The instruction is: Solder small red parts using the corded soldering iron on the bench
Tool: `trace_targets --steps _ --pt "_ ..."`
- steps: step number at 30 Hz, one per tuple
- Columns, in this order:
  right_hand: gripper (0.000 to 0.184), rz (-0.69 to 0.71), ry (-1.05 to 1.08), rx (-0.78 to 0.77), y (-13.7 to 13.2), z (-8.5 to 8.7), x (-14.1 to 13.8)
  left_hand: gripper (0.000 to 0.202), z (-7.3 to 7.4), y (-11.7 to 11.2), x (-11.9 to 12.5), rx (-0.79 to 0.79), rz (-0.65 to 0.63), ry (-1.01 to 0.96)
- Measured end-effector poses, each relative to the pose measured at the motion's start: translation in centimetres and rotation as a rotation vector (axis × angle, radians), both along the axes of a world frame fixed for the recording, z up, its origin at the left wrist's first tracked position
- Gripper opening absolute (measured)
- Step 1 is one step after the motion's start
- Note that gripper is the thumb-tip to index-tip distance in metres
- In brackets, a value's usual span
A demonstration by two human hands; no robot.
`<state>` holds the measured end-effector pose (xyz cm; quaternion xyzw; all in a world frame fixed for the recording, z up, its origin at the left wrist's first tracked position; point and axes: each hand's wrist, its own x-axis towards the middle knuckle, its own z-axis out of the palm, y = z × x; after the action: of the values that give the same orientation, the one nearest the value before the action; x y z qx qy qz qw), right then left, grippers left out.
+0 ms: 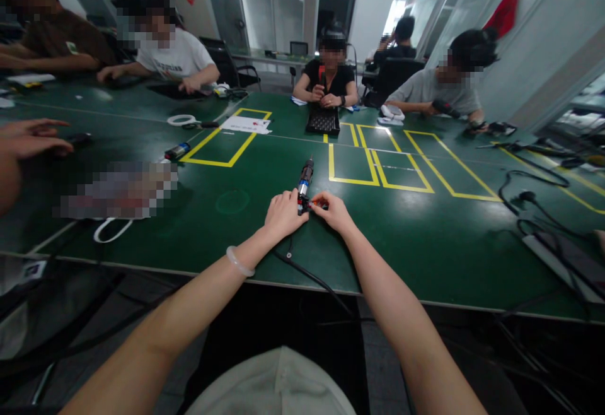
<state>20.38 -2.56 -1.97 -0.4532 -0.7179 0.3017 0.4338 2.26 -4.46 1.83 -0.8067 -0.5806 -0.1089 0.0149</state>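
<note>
Before me on the green table [265, 263] lies a slim power tool [305, 178], like an electric screwdriver with its inner parts bare. It has a dark narrow nose pointing away from me, a blue band and a silver section. My left hand [283, 213] is closed round its near end. Close beside it, my right hand [331, 210] pinches at a small piece with some red or orange on it, perhaps a wire, too small to name. A black cable [312, 279] runs from beneath my left hand over the table's front edge.
Yellow tape outlines [354, 181] mark the table. A similar blue-banded tool [177, 151] and a white tape roll [181, 120] lie to the left. A black tray [323, 122] stands ahead. Black cables [534, 213] tangle at right. Several people sit around; another person's hand [38, 137] rests at left.
</note>
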Motion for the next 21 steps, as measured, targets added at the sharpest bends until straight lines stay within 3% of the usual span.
trace_targets --steps 21 --pt "0.011 -0.021 -0.128 0.032 0.08 -0.07 -0.31 0.057 0.03 -0.12 0.01 -0.035 0.005 -0.022"
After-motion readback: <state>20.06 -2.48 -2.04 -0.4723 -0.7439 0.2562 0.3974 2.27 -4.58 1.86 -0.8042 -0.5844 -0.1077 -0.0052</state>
